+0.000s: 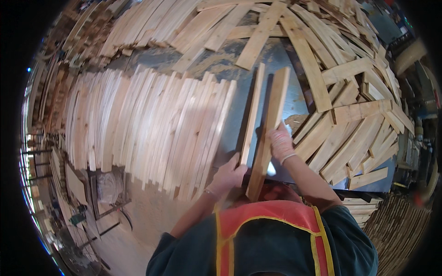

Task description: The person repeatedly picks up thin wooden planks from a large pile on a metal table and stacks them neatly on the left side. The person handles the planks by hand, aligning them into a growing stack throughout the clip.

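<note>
My left hand (231, 173), in a pale glove, is closed on the lower part of a narrow wooden board (252, 112), which stands on edge and points away from me. My right hand (280, 143), also gloved, grips the right side of a thicker wooden plank (271, 108) about midway along. The plank is tilted up, its near end close to my chest. A small gap separates the two boards. Beneath them shows the grey metal tabletop (234, 126). To the left of my left hand is a long row of boards (152, 129) packed side by side.
A jumbled heap of loose planks (343, 106) covers the table's right side and far end. More boards (147, 25) lie in a row at the far left. Sawdust (216, 62) is scattered on the table. A metal frame (103, 193) stands at the lower left.
</note>
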{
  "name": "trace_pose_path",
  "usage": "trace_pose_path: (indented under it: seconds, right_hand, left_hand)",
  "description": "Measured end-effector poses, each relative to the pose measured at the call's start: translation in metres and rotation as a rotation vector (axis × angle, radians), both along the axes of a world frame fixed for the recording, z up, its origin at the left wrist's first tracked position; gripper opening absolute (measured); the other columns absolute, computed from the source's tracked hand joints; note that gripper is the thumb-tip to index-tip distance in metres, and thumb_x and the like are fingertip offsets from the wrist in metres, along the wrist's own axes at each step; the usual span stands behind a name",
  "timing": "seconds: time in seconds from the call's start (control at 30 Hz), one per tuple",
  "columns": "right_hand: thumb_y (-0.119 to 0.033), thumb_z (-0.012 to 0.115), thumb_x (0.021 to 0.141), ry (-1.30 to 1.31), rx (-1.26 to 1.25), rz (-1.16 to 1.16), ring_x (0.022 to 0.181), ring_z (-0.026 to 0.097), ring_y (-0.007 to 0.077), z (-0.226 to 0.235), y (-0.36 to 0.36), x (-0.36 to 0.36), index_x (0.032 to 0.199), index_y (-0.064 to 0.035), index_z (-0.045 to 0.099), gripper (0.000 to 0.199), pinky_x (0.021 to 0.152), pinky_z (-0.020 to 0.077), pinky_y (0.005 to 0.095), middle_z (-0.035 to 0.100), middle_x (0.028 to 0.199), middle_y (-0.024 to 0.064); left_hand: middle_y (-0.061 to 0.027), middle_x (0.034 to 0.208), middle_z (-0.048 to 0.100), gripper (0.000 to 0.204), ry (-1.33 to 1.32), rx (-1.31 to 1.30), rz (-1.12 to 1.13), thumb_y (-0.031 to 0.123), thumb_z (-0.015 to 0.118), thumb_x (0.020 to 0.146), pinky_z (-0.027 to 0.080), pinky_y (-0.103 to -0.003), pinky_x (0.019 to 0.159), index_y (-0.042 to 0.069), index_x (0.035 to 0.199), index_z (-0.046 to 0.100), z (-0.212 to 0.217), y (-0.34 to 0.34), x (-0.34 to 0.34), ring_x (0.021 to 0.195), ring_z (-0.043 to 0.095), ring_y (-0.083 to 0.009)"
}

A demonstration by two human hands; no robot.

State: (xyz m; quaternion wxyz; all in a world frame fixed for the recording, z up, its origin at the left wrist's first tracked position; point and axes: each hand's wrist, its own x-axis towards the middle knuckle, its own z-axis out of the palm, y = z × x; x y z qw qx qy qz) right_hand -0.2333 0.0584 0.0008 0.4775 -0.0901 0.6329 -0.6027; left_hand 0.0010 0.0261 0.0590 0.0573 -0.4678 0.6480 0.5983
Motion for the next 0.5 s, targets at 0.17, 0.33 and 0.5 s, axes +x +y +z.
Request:
trace_pose_path:
  seconds: [0.17, 0.33, 0.5]
  right_hand:
    - [-0.039, 0.075, 0.092, 0.173, 0.029, 0.34, 0.121, 0.066, 0.0367, -0.049, -0.019, 0.081, 0.15, 0.0019, 0.051, 0.075, 0.105, 0.0509, 0.0398, 0.069, 0.131, 0.0251]
    - [-0.043, 0.066, 0.097, 0.329, -0.001, 0.819, 0.095, 0.065, 0.03, 0.026, -0.082, 0.029, 0.111, -0.0053, 0.071, 0.041, 0.088, 0.0544, 0.0412, 0.073, 0.1, 0.0137]
    - [-0.042, 0.058, 0.101, 1.363, 0.081, 0.625, 0.129, 0.061, 0.0421, 0.08, -0.191, -0.008, 0.14, -0.0108, 0.063, 0.05, 0.11, 0.0473, 0.0408, 0.071, 0.132, 0.0185]
  left_hand:
    - [-0.0157, 0.127, 0.067, 0.053, -0.145, -0.938, -0.182, 0.038, 0.067, 0.091, 0.05, -0.051, 0.096, 0.005, 0.132, 0.063, 0.007, 0.014, 0.053, 0.118, 0.063, -0.0368]
    - [-0.0119, 0.139, 0.053, 0.07, -0.356, -1.045, -0.25, 0.041, 0.076, 0.083, 0.038, -0.05, 0.112, 0.006, 0.14, 0.055, 0.007, -0.008, 0.065, 0.136, 0.046, -0.0328]
    - [-0.0087, 0.13, 0.055, 0.068, -0.225, -1.173, -0.191, 0.045, 0.076, 0.08, 0.041, -0.049, 0.106, 0.008, 0.135, 0.058, -0.017, -0.017, 0.065, 0.127, 0.051, -0.0308]
